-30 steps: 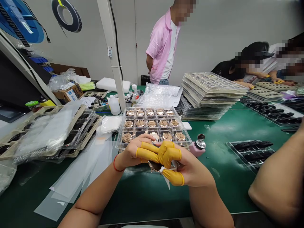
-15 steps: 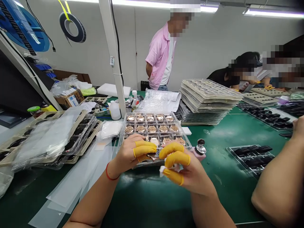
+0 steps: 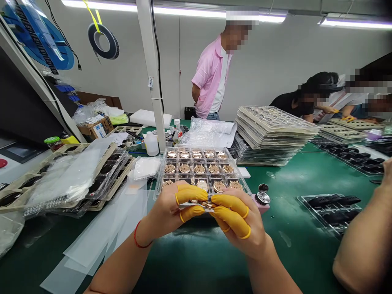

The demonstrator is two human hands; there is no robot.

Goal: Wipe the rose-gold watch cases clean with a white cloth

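Observation:
My left hand (image 3: 171, 208), with yellow finger cots on its fingers, pinches a small rose-gold watch case (image 3: 208, 204), which is mostly hidden by fingertips. Against the other side of the case press the cotted fingers of my right hand (image 3: 241, 218). The white wipe seen in that hand earlier is nearly all hidden now. Just beyond both hands lies a clear plastic tray (image 3: 157, 183) with rows of round rose-gold watch cases (image 3: 199, 168) in its compartments. To the right of the tray stands a pink bottle with a metal pump top (image 3: 262, 195).
Stacked trays (image 3: 275, 134) rise behind on the right. On the left are trays under plastic film (image 3: 70, 175), clear sheets (image 3: 98, 241) and a white bottle (image 3: 151, 143). A neighbour's arm (image 3: 364, 237) reaches in beside a tray of black straps (image 3: 333, 204). A person in pink (image 3: 208, 77) stands behind.
My right hand has moved left and closed in on the watch case, so both hands' fingertips now meet at it. The white wipe has gone mostly out of sight. The view has shifted slightly.

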